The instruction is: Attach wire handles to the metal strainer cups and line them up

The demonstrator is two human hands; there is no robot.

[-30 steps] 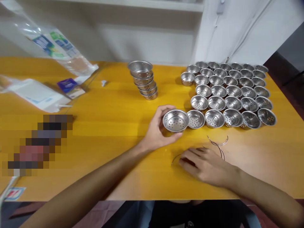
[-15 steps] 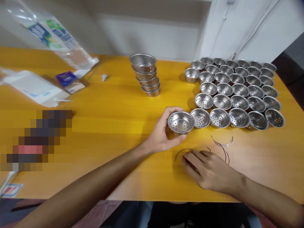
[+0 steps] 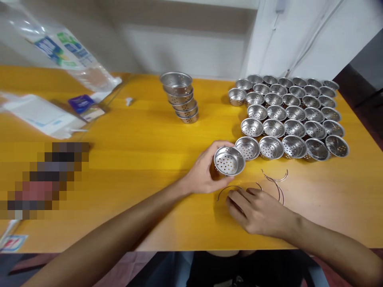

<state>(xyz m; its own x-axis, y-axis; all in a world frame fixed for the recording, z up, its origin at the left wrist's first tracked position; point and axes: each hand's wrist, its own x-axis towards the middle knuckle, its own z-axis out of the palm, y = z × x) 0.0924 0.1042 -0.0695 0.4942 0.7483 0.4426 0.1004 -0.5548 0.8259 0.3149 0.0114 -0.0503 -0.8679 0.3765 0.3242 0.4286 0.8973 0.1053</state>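
My left hand is wrapped around the side of a perforated metal cup, its thumb in front and fingers behind. The cup tilts, so its open top and holed bottom face me. Low over the table, my right hand is curled palm down with its fingertips closed at a thin curved wire. The fingers hide part of that wire. Several more bent wires lie just beyond the right hand, some crossing each other.
Rows of similar perforated cups fill the right side of the yellow table. A leaning stack of cups stands at the back middle. Plastic packaging, a white packet and a purple packet are at left.
The cup in my left hand has tipped toward me, showing more of its inside, and sits slightly lower. My right hand stays by the wires. The view has shifted a little.
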